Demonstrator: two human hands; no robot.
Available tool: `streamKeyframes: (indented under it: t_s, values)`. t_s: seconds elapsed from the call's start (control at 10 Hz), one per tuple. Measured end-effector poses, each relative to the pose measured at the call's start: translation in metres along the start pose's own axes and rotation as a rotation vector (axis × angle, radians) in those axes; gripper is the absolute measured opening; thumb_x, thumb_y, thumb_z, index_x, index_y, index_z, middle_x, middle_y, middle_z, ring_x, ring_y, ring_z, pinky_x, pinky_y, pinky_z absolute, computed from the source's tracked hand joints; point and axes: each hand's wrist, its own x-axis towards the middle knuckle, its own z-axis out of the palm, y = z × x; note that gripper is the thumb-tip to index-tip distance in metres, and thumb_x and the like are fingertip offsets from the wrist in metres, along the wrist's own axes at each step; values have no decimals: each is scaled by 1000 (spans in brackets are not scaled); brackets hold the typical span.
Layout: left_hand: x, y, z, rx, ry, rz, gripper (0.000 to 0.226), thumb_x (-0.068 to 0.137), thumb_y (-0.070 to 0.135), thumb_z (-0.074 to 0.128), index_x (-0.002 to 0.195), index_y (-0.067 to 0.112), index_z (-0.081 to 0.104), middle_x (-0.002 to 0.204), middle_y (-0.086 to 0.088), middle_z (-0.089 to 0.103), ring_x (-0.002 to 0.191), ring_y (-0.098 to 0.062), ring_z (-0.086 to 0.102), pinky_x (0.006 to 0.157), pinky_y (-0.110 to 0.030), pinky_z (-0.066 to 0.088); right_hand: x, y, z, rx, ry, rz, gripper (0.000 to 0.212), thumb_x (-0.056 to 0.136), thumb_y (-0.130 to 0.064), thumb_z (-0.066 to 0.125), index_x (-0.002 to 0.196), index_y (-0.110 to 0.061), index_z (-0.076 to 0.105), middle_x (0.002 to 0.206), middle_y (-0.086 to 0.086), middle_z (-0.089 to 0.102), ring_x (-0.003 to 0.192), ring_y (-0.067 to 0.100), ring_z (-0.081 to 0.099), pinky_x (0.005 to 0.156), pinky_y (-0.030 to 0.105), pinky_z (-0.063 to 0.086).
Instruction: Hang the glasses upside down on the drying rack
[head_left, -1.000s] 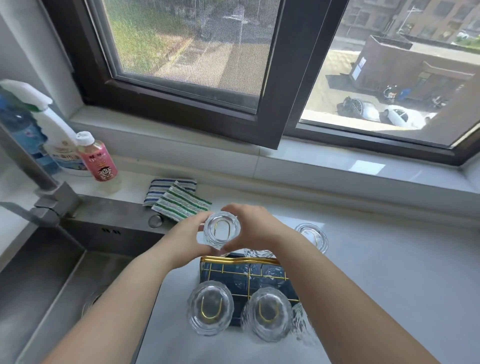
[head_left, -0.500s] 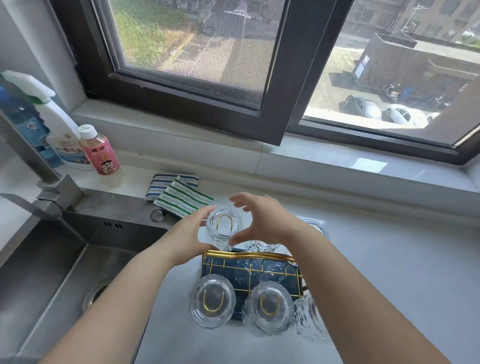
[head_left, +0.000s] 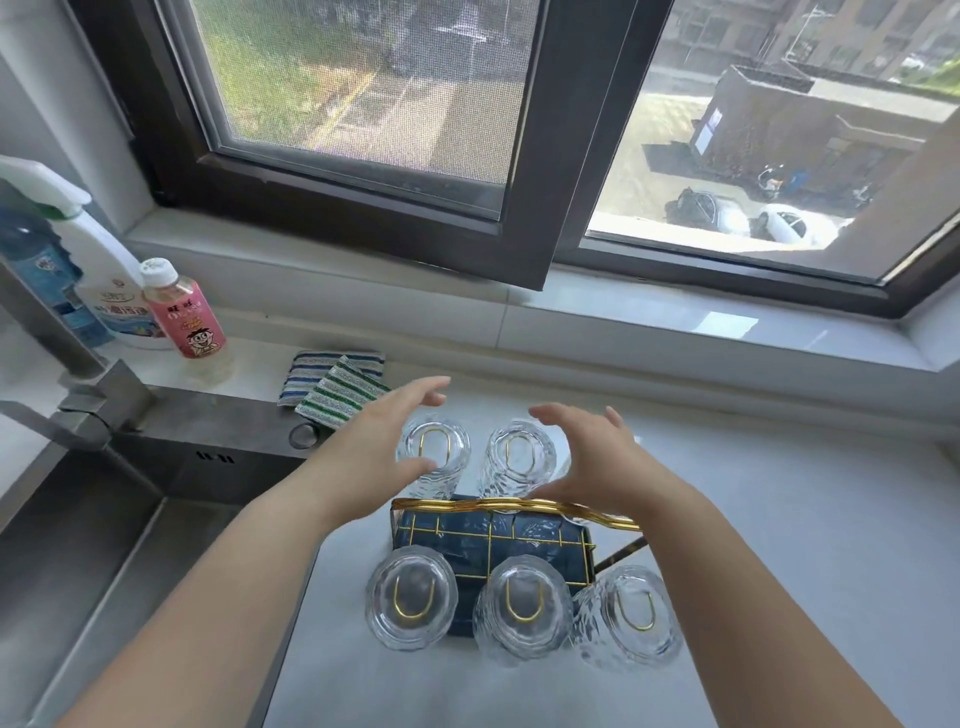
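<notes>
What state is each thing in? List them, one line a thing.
left hand: open, empty
right hand: open, empty
near-row glasses: three, upside down on rack prongs
far-row glasses: two in view, upside down on prongs
drying rack: upright on counter
pink bottle: upright, capped
spray bottle: upright
striped cloths: lying flat, overlapping
window: sash swung open

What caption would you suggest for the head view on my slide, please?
Open left hand and right hand above five upturned glasses on the gold drying rack.
</notes>
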Motion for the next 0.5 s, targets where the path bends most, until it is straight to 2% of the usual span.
streamKeyframes:
  t_s: [0.2, 0.3, 0.4, 0.5]
  values:
    - [-9, 12, -5, 55, -1, 27, 69, 82, 15, 66, 136, 38, 29, 128, 20, 47, 122, -3, 37, 100, -22, 25, -17, -2, -13, 165, 95, -11, 71, 67, -41, 77, 128, -30, 43, 128, -11, 56, 124, 10, 46, 118, 41, 6]
    - [-26, 9, -6, 23, 33, 25, 64, 83, 17, 66, 133, 40, 34, 125, 23, 50, 120, 2, 39, 98, -20, 26, -48, -8, -7, 375, 182, -120, 48, 72, -36, 74, 115, -33, 55, 109, -28, 57, 111, -10, 45, 114, 42, 23]
    - [-41, 10, -2, 9, 24, 23, 60, 82, 18, 66, 129, 42, 37, 123, 27, 51, 117, 7, 41, 96, -18, 28, -70, -14, 5, 394, 187, -189, 41, 74, -31, 73, 112, -33, 57, 109, -28, 58, 109, -16, 43, 115, 43, 21]
    - [-62, 14, 9, 14, -21, 17, 56, 81, 22, 68, 126, 43, 42, 122, 30, 49, 115, 10, 39, 94, -11, 27, -92, -17, 22, 260, 262, -220, 43, 75, -23, 73, 115, -28, 57, 127, -14, 54, 118, -5, 42, 116, 39, 17]
